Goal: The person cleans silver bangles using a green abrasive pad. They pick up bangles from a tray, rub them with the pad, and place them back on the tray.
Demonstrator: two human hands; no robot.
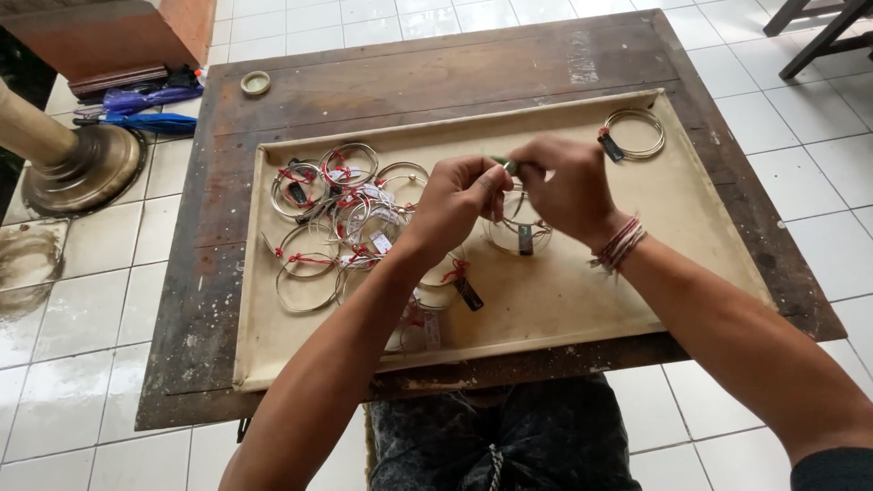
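Worn wooden table on white tile floor; beige tray.

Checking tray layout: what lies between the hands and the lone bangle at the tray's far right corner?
Head view: bare tan tray surface only. Nothing lies between the right hand and the lone bangle with its dark tag.

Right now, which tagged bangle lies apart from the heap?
The bangle at the tray's far right corner, with a black tag, lying alone; the others cluster left of the hands.
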